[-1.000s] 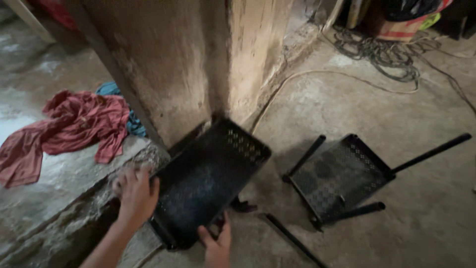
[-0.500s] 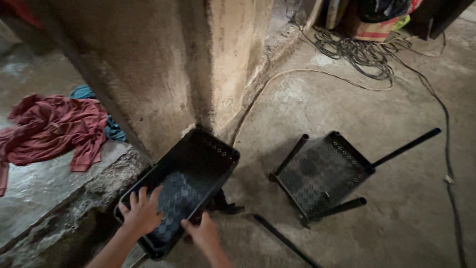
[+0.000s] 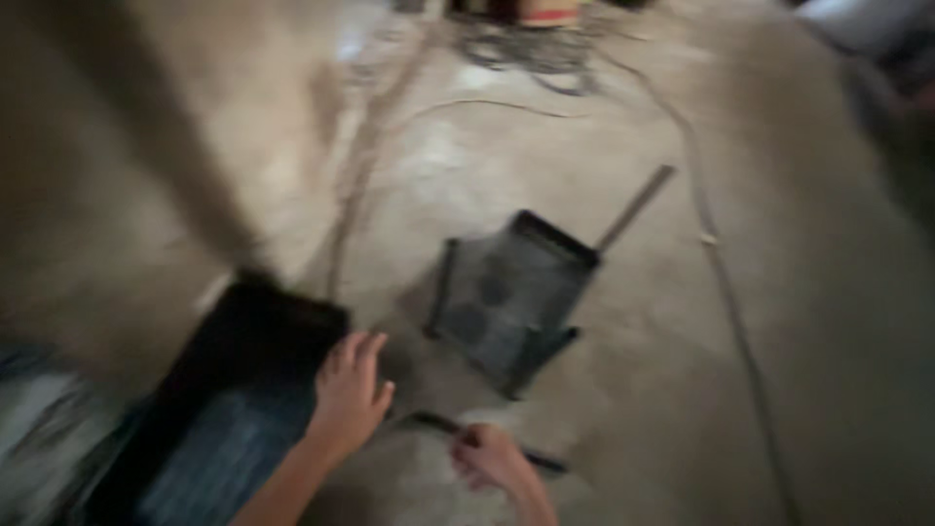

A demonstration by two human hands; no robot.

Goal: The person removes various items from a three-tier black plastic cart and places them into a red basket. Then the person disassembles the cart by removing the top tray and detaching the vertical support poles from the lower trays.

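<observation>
Hands sit nearest us: our left hand (image 3: pixel 351 394) lies open, fingers spread on the right edge of the black tray (image 3: pixel 229 409), while our right hand (image 3: pixel 492 458) closes around a thin black rod (image 3: pixel 433 424) on the floor (image 3: pixel 623 390). We judge we are gathering parts. Beyond our hands lies a second mesh tray (image 3: pixel 511 302); cables (image 3: pixel 726 282) trail farther off.

- My left hand (image 3: pixel 351 394) reaches forward and up from the bottom edge, forearm bare, palm down.
- Its fingers (image 3: pixel 362 349) are spread and loosely extended, no closed grip.
- My right hand (image 3: pixel 487 458) sits lower and to the right, wrist bent, fingers curled into a closed grip.
- Both hands are near each other, not touching; the view is blurred.
</observation>
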